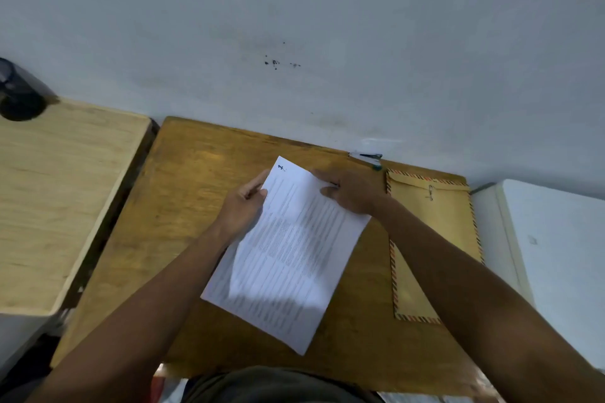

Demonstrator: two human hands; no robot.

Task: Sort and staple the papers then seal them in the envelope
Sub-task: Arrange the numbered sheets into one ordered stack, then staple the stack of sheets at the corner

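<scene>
1. dark garment [271, 384], bottom edge of view, nearest the camera.
2. wooden desk [183, 206], brown, far edge against the wall.
3. papers [288, 258], white printed sheets, lying askew at the centre of the desk, near corner pointing toward the camera; dark handwritten mark at the far top corner.
4. left hand [244, 206], at the left edge of the papers near the top; fingers curled round that edge, thumb on the upper face, gripping the sheets.
5. right hand [348, 190], on the top right corner of the papers; fingers bent over the corner and pinching it, knuckles up.
6. envelope [435, 239], brown, striped border, metal clasp near its far end; flat on the desk just right of the papers, partly under the right forearm.
7. stapler [371, 159], small, dark with a teal tip, at the far edge of the desk, beyond the right hand and touching neither hand.
8. lighter wooden table [59, 199], left of the desk, narrow gap between.
9. black object [19, 95], far left corner of that table; kind cannot be told.
10. white surface [556, 239], right of the desk.
11. wall [294, 26], pale, small dark specks near the middle.
</scene>
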